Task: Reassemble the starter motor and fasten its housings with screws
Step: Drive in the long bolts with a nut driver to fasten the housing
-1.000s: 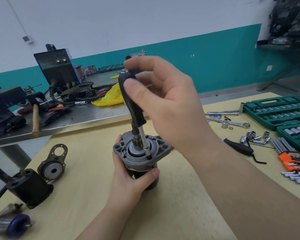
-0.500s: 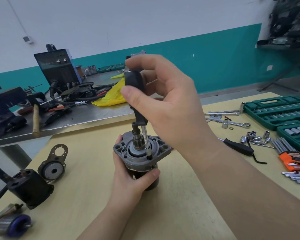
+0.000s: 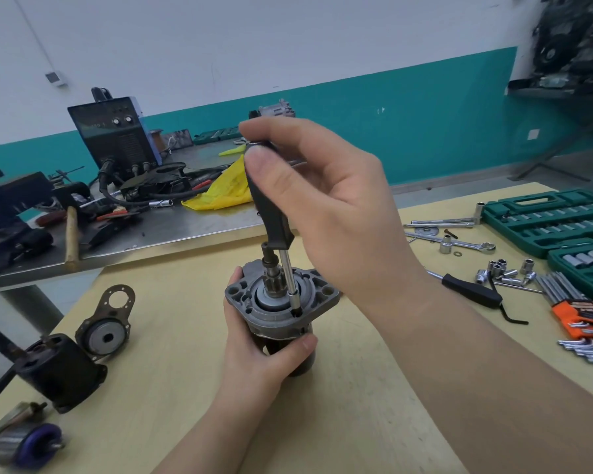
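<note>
The starter motor stands upright on the wooden table, its grey flanged housing on top and a pinion shaft sticking up from the middle. My left hand grips the dark body just below the flange. My right hand holds the black handle of a screwdriver between thumb and fingers. Its steel shank runs down to a bit seated in a hole on the near right side of the housing.
To the left lie a black motor casing, an end plate with a bearing and an armature piece. On the right are loose sockets, hex keys in an orange holder, a black-handled driver and green socket cases. A metal bench behind carries a welder.
My right fingers have shifted round the screwdriver handle, rolling it; the tool stays seated in the same hole. My left hand and the motor have not moved.
</note>
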A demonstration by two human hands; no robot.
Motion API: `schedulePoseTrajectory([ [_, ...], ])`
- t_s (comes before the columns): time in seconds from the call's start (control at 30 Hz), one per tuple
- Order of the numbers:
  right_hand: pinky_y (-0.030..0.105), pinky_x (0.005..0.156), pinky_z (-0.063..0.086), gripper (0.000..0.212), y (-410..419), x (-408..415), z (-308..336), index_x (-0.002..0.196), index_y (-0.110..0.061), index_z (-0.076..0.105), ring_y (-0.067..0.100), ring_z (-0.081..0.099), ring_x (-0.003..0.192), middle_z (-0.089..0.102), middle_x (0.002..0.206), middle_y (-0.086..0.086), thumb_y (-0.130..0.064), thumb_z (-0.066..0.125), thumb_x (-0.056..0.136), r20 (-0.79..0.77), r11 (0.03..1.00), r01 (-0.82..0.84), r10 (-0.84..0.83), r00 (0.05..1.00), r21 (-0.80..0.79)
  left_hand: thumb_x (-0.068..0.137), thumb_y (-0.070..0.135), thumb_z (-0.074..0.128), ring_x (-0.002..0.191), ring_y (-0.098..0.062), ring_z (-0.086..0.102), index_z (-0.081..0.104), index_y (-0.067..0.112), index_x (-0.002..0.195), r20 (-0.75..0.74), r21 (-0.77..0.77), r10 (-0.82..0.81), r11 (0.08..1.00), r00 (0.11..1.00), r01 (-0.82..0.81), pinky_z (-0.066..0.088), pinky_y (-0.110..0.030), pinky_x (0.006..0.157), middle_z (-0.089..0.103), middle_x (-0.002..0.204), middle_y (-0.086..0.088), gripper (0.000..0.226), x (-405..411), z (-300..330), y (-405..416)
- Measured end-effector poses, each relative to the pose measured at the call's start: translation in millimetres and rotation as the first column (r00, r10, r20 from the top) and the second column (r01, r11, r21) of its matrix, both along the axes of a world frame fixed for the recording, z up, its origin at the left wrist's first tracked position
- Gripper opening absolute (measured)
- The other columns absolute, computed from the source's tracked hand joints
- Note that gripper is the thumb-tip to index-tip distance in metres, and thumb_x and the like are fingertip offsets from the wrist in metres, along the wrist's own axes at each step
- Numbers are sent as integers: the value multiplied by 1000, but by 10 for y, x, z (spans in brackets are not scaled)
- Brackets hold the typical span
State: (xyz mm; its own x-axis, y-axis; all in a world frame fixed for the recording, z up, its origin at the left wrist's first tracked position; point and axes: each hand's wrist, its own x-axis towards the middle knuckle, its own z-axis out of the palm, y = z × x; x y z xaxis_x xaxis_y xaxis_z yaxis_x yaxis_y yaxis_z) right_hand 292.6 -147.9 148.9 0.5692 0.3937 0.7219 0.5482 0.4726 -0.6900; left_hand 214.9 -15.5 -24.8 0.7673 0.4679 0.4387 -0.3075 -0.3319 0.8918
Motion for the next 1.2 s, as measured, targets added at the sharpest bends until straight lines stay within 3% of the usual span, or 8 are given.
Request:
schedulePoseTrajectory([
  [0.13,52,90,63,19,0,7,-14,119,-25,72,25,74,97,77,105,-2,-20,63,103,-9,1000,-24,25,1000,7,66,32,92,129,2,60,20,59,155,3,5,-1,1000,1000,1,45,-3,92,58,146,22,118,-2,-13,5],
  [0.33,28,85,58,22,-7,10,-2,122,-22,76,6,69,92,72,100,-16,-22,74,99,13,999,36,-36,999,0,67,30,91,124,2,63,19,55,158,1,9,-1,1000,1000,1,48,-5,89,60,144,22,118,6,-37,26],
  [0.53,45,91,64,24,-10,16,-25,123,-18,75,16,74,98,77,104,-8,-15,67,102,-5,1000,-7,7,1000,15,67,30,91,120,2,65,20,59,156,5,6,-7,1000,1000,7,51,-6,85,62,141,22,118,12,-55,29],
  [0.77,36,89,62,20,-1,26,-13,120,-20,76,12,71,99,76,104,-11,-19,66,104,-10,1000,-3,3,1000,27,66,33,92,125,3,62,19,58,156,1,12,2,1000,1000,-2,47,-4,91,60,143,23,118,9,-57,40],
  [0.83,42,90,63,21,1,25,-18,120,-21,75,18,74,100,77,103,-8,-16,61,105,-21,999,-26,26,999,24,66,33,92,127,1,61,19,58,157,3,23,3,1000,1000,-4,55,-16,91,59,145,23,119,3,-51,42],
  [0.97,44,85,64,21,0,16,-27,117,-26,73,18,72,90,75,100,-5,-19,75,98,36,999,39,-39,999,-8,65,35,92,128,0,61,18,58,157,4,33,6,999,1000,-6,46,-32,98,59,146,21,120,-3,-42,35],
  [1.13,33,89,61,21,-1,21,-13,122,-17,76,10,71,98,76,103,-10,-20,68,103,-12,1000,7,-7,1000,21,65,33,92,129,-1,61,18,57,157,-4,40,13,999,1000,-13,46,-32,99,59,147,20,120,-5,-47,43],
  [1.2,42,91,63,23,5,25,-19,124,-15,76,17,73,99,77,102,-6,-17,64,104,-25,1000,-14,14,1000,21,65,32,92,129,-2,61,19,57,157,-8,33,11,999,1000,-11,52,-24,96,59,146,19,120,3,-54,48],
])
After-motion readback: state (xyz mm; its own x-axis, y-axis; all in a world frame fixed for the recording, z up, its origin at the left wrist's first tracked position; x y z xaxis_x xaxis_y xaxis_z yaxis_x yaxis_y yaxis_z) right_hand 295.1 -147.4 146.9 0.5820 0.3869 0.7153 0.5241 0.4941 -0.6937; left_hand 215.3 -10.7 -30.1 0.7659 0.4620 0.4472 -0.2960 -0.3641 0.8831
